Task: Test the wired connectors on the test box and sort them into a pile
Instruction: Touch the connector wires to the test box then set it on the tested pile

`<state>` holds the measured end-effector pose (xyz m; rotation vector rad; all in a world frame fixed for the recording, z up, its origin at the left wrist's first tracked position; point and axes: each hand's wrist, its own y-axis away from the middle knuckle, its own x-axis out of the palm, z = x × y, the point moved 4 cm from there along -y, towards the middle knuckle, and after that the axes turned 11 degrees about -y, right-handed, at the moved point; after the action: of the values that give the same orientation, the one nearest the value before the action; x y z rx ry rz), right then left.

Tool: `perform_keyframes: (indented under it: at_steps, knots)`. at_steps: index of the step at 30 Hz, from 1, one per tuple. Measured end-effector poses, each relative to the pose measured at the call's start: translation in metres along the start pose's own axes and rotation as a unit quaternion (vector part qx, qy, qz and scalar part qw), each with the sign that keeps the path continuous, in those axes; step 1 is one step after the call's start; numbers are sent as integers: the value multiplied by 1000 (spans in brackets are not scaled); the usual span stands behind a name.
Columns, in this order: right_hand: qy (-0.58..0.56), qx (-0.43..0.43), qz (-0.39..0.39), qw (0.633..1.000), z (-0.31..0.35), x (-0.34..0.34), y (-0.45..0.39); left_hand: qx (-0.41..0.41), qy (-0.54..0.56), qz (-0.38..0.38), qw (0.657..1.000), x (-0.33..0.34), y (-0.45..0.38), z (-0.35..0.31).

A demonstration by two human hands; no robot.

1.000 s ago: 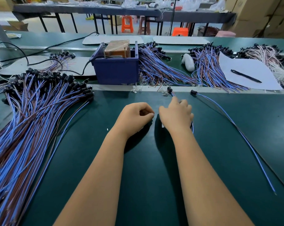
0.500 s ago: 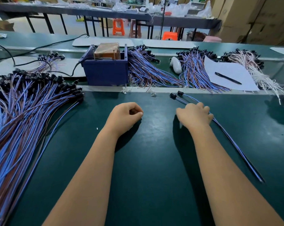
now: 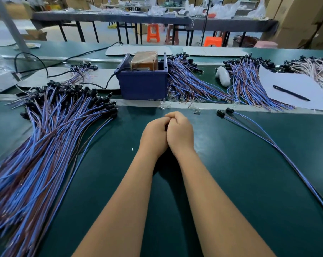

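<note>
Hands meet knuckle to knuckle mid-counter: left hand (image 3: 154, 134) and right hand (image 3: 181, 133) both curled; whether they pinch anything, I cannot tell. Two loose wired connectors (image 3: 224, 112) wait right; sorted pile (image 3: 51, 138) left; test box (image 3: 143, 81) beyond, within reach.

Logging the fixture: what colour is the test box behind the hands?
Dark blue plastic test box, brown block inside; clearest in the head view.

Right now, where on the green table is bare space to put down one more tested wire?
Bare green mat lies between the clasped hands and the two loose blue wires with black connectors on the right. The big pile of blue and brown wires crowds the left; the blue plastic test box and further bundles fill the back.
</note>
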<state>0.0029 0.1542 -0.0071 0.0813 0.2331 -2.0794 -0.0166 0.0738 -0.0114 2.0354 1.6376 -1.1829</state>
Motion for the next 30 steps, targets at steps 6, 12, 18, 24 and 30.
perform_keyframes:
  at_steps: [6, 12, 18, 24, 30]
  knots:
    - [-37, -18, 24, 999, 1, -2, 2, -35, 6, -84, 996, -9, 0, 2]
    - [-15, -35, 64, 997, 0, -2, 4, -91, -26, -273, 957, -51, 11, 7]
    - [22, -35, 94, 995, -2, 0, 6, -294, -155, -204, 921, -80, 20, 66]
    - [46, -38, 108, 992, -1, 1, 6, -278, -187, -153, 930, -75, 11, 76]
    - [-6, -36, 83, 996, 0, 1, 6, -139, 58, -218, 964, -59, 4, 46]
